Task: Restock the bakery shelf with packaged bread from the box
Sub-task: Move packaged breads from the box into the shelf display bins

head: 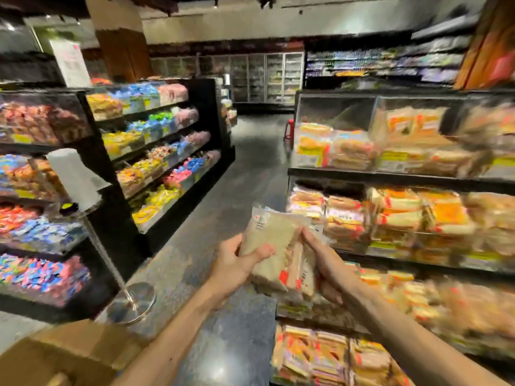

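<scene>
Both hands hold clear bags of sliced bread (271, 240) upright in front of me, over the aisle floor. My left hand (237, 263) grips the front bag from the left, thumb across its face. My right hand (326, 263) grips the bags from the right side, fingers curled round the back ones. The bakery shelf (390, 174) stands to the right, its tiers filled with packaged bread. The cardboard box (55, 355) sits at the bottom left, only its flaps in view. The whole picture is blurred by motion.
A black candy shelf (156, 151) with bright packets lines the left side. A metal stand (131, 302) with a round base and a white roll on top stands near the box. The grey aisle runs ahead toward a red stool (289, 129) and glass-door fridges.
</scene>
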A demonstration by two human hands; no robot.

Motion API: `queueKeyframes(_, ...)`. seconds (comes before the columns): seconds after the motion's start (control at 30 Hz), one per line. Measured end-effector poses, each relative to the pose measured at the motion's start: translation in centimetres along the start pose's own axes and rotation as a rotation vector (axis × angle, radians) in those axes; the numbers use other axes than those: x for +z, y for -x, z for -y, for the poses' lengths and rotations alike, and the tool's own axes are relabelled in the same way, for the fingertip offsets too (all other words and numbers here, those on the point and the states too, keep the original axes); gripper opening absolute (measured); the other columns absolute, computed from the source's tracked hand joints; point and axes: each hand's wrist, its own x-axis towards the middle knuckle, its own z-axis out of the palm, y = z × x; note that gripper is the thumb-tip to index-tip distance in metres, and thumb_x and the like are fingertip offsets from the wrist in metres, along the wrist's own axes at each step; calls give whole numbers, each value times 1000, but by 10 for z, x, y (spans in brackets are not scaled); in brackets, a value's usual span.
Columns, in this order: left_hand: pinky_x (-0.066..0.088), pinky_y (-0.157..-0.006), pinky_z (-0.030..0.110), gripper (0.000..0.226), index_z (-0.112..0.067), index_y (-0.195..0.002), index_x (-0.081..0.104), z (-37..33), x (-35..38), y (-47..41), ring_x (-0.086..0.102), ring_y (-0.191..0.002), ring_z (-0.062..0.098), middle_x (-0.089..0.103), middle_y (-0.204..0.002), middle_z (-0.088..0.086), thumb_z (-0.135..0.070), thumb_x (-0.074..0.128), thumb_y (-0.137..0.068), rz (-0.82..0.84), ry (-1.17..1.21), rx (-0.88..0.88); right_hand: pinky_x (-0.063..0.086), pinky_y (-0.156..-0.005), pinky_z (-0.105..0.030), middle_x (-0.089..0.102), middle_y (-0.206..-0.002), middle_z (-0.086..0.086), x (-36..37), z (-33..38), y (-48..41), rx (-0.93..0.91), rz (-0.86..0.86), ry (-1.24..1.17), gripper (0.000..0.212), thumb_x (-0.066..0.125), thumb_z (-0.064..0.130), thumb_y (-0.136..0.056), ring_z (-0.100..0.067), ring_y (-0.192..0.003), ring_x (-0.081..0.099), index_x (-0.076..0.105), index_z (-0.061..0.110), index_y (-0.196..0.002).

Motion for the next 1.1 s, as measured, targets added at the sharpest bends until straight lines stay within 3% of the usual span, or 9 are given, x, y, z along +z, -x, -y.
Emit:
queueKeyframes(0.07, 59, -80, 39, 46, -7, -108, 70, -3, 44, -26, 73, -94, 27, 77, -97, 7, -29, 86, -71, 63, 65, -30, 59, -85, -42, 68, -121, -18, -41, 25, -3, -11, -18, -8, 55, 59, 45, -86, -32, -109, 67, 60, 14, -130)
queueKeyframes(0.17, 58, -77, 35, 61, -7, -119, 62, -1, 99, -65, 73, -95, 21, 76, -104, 7, -33, 86, -69, 104, 173, -80, 60, -76, -37, 70, -117, -17, -93, 57, -12, -1, -38, 23, 50, 60, 37, -84, -30, -104, 70, 61, 11, -127)
queueKeyframes(0.33, 44, -107, 49, 111, -27, -143, 42, -3, 158, -129, 64, -116, 23, 66, -129, 2, -60, 92, -51, 79, 338, -278, 59, -80, -43, 72, -110, -20, -153, 97, -46, 47, -177, 12, 56, 70, 28, -73, -35, -102, 70, 62, 5, -124)
queueKeyframes(0.5, 49, -101, 45, 52, -13, -132, 59, -35, 176, -189, 67, -111, 31, 71, -117, 14, -48, 57, -94, 170, 469, -362, 61, -60, -39, 75, -97, -20, -168, 141, -87, 69, -203, -41, 46, 68, 28, -74, -31, -80, 74, 65, 4, -113)
queueKeyframes(0.6, 51, -89, 44, 48, -10, -135, 57, -52, 173, -235, 64, -109, 36, 68, -121, 19, -39, 44, -98, 144, 513, -313, 59, -75, -47, 75, -99, -20, -169, 162, -121, 17, -261, -38, 52, 73, 30, -68, -36, -93, 71, 64, 7, -113)
queueKeyframes(0.73, 54, -61, 32, 44, -7, -133, 56, -83, 167, -295, 62, -93, 29, 69, -117, 18, -22, 52, -92, 182, 465, -293, 57, -77, -43, 75, -84, -14, -164, 193, -163, -64, -327, -22, 23, 64, 26, -85, -29, -78, 70, 66, 8, -98)
queueKeyframes(0.9, 59, -63, 28, 16, -16, -112, 61, -136, 162, -376, 72, -75, 13, 77, -93, 4, -14, 57, -96, 287, 260, -41, 59, -48, -36, 76, -79, -12, -164, 235, -196, -166, -409, -105, 20, 55, 26, -94, -23, -60, 72, 67, 9, -94)
queueKeyframes(0.97, 60, -73, 35, 16, -19, -109, 58, -158, 163, -416, 71, -89, 17, 73, -107, 8, -12, 60, -96, 296, 98, 177, 59, -49, -38, 76, -82, -14, -165, 252, -207, -202, -434, -117, 22, 54, 26, -94, -24, -63, 73, 66, 8, -98)
queueKeyframes(1.1, 53, -82, 46, 25, -21, -114, 50, -184, 186, -489, 65, -92, 27, 69, -101, 5, -18, 62, -92, 330, -521, 751, 58, -49, -39, 75, -79, -13, -175, 285, -220, -258, -529, -87, 16, 58, 24, -91, -24, -59, 72, 65, 10, -95)
